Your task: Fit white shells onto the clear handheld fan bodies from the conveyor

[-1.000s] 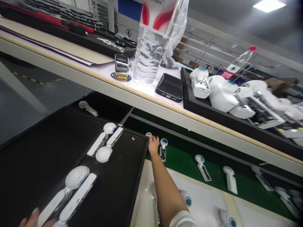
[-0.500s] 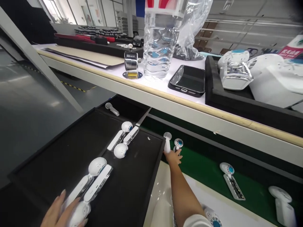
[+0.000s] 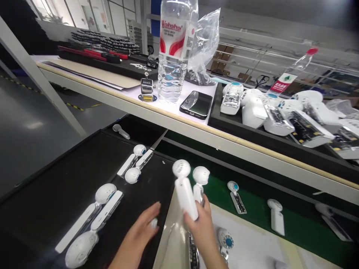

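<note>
The step in hand looks like a pick-up: the right hand (image 3: 202, 226) is closed on a front white unit (image 3: 186, 198) and a rear white unit (image 3: 201, 175), side by side, near the edge of the black tray (image 3: 70, 179) and the green belt (image 3: 217, 191). The left hand (image 3: 138, 233) hovers over the tray, too blurred to tell whether its fingers pinch anything; the next move seems to call for keeping both units steady

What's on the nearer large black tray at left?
Four glossy white units with round heads, in two pairs, and a small white scrap. The person's left hand hides part of the tray, so I can't tell what lies beneath it.
</note>
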The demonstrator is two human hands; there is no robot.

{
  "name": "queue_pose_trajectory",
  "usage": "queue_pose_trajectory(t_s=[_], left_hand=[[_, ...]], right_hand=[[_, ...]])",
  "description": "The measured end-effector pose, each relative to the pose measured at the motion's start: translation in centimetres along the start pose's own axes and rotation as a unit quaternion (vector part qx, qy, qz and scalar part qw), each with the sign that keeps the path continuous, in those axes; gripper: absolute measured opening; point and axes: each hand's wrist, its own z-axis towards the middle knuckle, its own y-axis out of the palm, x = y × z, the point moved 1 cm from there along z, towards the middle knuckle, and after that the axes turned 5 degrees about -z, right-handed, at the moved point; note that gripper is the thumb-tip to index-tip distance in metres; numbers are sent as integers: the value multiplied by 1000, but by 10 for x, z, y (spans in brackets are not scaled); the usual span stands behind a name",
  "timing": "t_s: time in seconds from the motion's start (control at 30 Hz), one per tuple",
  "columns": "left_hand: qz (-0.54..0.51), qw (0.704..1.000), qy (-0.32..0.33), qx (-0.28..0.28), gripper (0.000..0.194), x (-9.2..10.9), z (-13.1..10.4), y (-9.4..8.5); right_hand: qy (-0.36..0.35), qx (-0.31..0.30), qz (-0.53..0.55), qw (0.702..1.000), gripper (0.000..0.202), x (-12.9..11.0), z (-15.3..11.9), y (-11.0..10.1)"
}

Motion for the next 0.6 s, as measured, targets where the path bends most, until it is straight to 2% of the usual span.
queue_pose_trajectory(t_s=[0.07, 0.13, 0.2, 0.27, 0.37, 0.43, 0.47, 0.53, 0.6], left_hand=[[-151, 982, -98, -64, 47, 9, 5, 25], [-213, 966, -123, -78, 47, 18, 5, 35], [-229, 963, -120, -80, 43, 22, 1, 35], [-263, 948, -138, -112, 32, 21, -6, 28], [-339, 909, -186, -157, 20, 20, -13, 14], [-354, 901, -183, -171, 24, 21, -16, 4], [-345, 905, -168, -185, 27, 24, -16, -1], [-305, 913, -138, -235, 40, 30, -18, -10], [-266, 909, -142, -289, 53, 37, -20, -18]], right_hand=[[-59, 28, -46, 997, 30, -29, -41, -8], [-119, 48, -59, 990, 39, -47, -69, -14], [-167, 35, -33, 985, 40, -55, -87, -20], [-197, 17, -10, 980, 33, -54, -100, -24], [-209, 70, 39, 975, 28, -46, -116, -24], [-194, 116, 110, 968, 44, -39, -124, -20], [-165, 121, 156, 966, 51, -36, -127, -18], [-81, 72, 261, 959, 64, -33, -129, -14], [0, -25, 376, 926, 82, -32, -130, -11]])
